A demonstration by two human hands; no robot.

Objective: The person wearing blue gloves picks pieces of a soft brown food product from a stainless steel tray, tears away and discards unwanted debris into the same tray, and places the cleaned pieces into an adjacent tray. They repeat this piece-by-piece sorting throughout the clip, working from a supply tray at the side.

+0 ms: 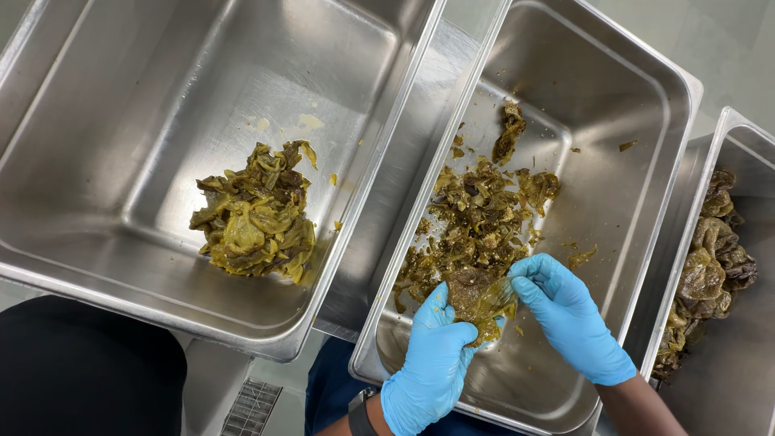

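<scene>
Both my hands wear blue gloves and work over the middle steel pan [654,186]. My left hand [432,359] grips a soft, olive-brown roasted pepper [478,297] from below. My right hand [569,315] pinches the same pepper's right edge with fingertips. Just beyond the hands lies a heap of dark peels, seeds and scraps [476,218] on the pan's floor.
The left steel pan [105,145] holds a pile of yellow-green peeled pepper pieces [254,214]. A third pan [731,339] at the right edge holds whole dark roasted peppers [710,258]. A dark object [81,371] sits at the lower left.
</scene>
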